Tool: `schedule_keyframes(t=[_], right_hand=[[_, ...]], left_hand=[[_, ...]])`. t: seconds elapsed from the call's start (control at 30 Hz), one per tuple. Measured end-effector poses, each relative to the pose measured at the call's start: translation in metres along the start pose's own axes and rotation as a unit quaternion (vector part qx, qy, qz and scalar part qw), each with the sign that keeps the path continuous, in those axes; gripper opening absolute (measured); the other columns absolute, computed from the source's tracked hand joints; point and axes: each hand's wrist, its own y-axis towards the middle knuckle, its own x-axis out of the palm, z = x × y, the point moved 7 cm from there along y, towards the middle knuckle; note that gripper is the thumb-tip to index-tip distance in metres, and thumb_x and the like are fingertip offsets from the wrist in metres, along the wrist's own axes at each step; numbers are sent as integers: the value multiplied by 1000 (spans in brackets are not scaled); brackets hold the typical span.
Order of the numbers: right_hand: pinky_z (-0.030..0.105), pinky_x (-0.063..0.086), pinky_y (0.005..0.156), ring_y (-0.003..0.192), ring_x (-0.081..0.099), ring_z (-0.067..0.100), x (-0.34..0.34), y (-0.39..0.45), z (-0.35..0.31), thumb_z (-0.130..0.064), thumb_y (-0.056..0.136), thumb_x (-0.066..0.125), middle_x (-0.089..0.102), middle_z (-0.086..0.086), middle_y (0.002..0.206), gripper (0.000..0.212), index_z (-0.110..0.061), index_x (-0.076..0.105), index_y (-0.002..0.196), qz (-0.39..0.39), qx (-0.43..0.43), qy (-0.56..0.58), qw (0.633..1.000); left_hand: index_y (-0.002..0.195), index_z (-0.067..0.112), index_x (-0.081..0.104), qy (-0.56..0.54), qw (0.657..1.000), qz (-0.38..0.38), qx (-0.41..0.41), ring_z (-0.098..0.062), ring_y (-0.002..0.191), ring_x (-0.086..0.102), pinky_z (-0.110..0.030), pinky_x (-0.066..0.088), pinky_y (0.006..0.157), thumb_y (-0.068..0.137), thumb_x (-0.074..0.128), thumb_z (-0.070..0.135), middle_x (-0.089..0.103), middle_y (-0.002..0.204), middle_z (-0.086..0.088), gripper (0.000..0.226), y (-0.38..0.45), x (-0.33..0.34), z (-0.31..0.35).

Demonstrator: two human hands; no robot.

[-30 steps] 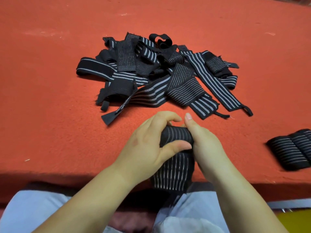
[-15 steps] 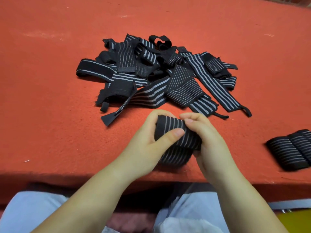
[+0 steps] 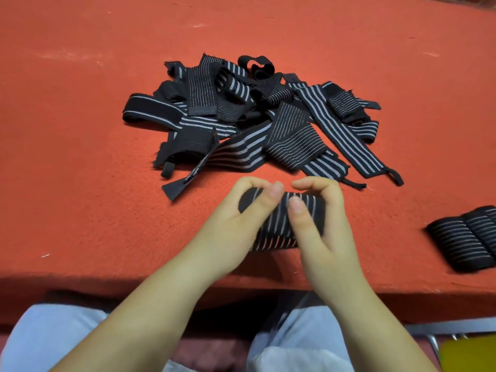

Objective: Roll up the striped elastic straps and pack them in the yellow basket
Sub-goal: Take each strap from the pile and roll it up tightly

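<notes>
A black strap with thin white stripes (image 3: 279, 221) lies rolled into a thick bundle near the front edge of the red table (image 3: 80, 210). My left hand (image 3: 236, 224) grips its left end, thumb on top. My right hand (image 3: 319, 224) grips its right end, thumb pressed on the stripes. A short tail of the strap shows below the roll. Beyond my hands lies a heap of loose striped straps (image 3: 255, 122). A corner of the yellow basket (image 3: 469, 355) shows at the bottom right, below the table.
Two rolled straps (image 3: 464, 237) lie side by side at the table's right edge. The table's front edge runs just under my wrists, with my lap in light trousers below it. A metal bar runs beside the basket.
The roll has grown thicker while the hanging tail shortened from over the table edge to a short piece. Both hands have shifted slightly away from me with the roll.
</notes>
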Motion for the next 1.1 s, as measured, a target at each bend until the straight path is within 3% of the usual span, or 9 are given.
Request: schedule_keyframes(t=[0.13, 0.27, 0.4, 0.5, 0.6, 0.7, 0.83, 0.97, 1.1], right_hand=[[5, 40, 79, 89, 55, -11, 1, -3, -3, -39, 82, 52, 57, -30, 97, 30, -22, 51, 108, -1, -3, 20, 1000], [32, 55, 65, 74, 68, 19, 13, -2, 26, -55, 74, 62, 71, 1, 80, 42, -16, 65, 89, -29, 243, 172, 954], [23, 35, 40, 39, 39, 16, 25, -10, 32, -63, 69, 51, 45, 6, 48, 54, -10, 60, 72, -97, 396, 238, 882], [22, 36, 41, 41, 42, 10, 18, -5, 31, -44, 87, 53, 46, 0, 51, 33, -16, 57, 70, -28, 347, 254, 902], [15, 43, 58, 61, 53, -2, 3, 1, 11, -36, 84, 55, 59, -15, 69, 15, -21, 54, 86, 24, 119, 121, 985], [11, 44, 69, 76, 58, -1, 5, -6, 3, -39, 81, 52, 61, -20, 86, 21, -28, 51, 98, 2, 21, 59, 998], [18, 45, 56, 59, 55, 3, 3, -1, 15, -40, 85, 60, 60, -9, 67, 23, -17, 58, 83, 32, 147, 110, 982], [23, 31, 40, 38, 36, 16, 20, -7, 42, -47, 91, 49, 48, 5, 52, 43, -7, 64, 85, -34, 351, 234, 906], [19, 37, 44, 45, 44, 6, 3, -4, 23, -52, 82, 52, 50, -8, 52, 34, -21, 57, 72, 45, 141, 109, 983]], left_hand=[[88, 15, 66, -151, 980, -38, -123, -10, 76, 67, -26, 50, 69, 69, 69, 44, 71, 79, 0, 35, -5, 12, -16], [90, 24, 52, 45, 996, 24, 70, 3, 67, 54, -14, 44, 66, 74, 64, 50, 59, 75, 15, 33, -5, -4, 5], [102, 29, 47, 314, 910, 24, 271, 1, 84, 51, -8, 37, 79, 79, 60, 47, 52, 90, 18, 31, -17, 4, 26], [104, 32, 48, 274, 929, 30, 249, 0, 89, 53, -10, 38, 83, 77, 61, 47, 55, 97, 16, 33, -15, 3, 23], [95, 31, 53, 52, 997, 5, 60, 1, 71, 56, -15, 45, 70, 72, 58, 55, 61, 82, 17, 34, -3, -1, 5], [88, 23, 60, -85, 993, 2, -77, -7, 58, 57, -24, 45, 55, 70, 62, 55, 62, 67, 10, 37, 3, 1, -16], [95, 25, 54, 57, 994, -9, 92, 1, 68, 54, -15, 44, 66, 78, 62, 43, 59, 77, 16, 26, -3, 1, 6], [101, 37, 46, 233, 952, -16, 200, 2, 83, 54, -15, 40, 75, 81, 54, 45, 55, 91, 20, 23, -14, 5, 14], [96, 29, 53, 76, 995, -5, 58, -5, 61, 55, -23, 46, 58, 73, 56, 55, 58, 72, 14, 35, -5, 3, 0]])
